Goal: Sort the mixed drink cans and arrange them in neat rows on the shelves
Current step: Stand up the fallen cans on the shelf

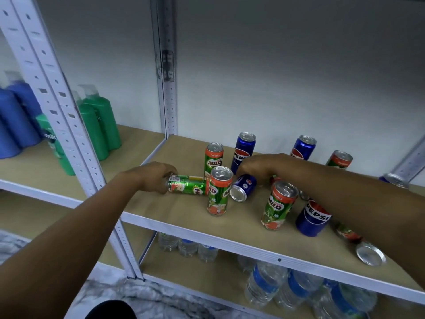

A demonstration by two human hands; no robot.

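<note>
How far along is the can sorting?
Early. Done: nothing visibly; Milo and Pepsi cans stand mixed on the shelf. In hand: left hand grips a lying Milo can; right hand reaches over a lying Pepsi can, grip unclear. Left: stand up the tipped cans, including one at the front right, and separate brands into rows.

To my left, green pump bottles [101, 125] and blue bottles [16, 120] stand on the neighbouring shelf. Below me, clear water bottles [264, 286] with blue labels crowd the lower shelf [220, 279]
</note>
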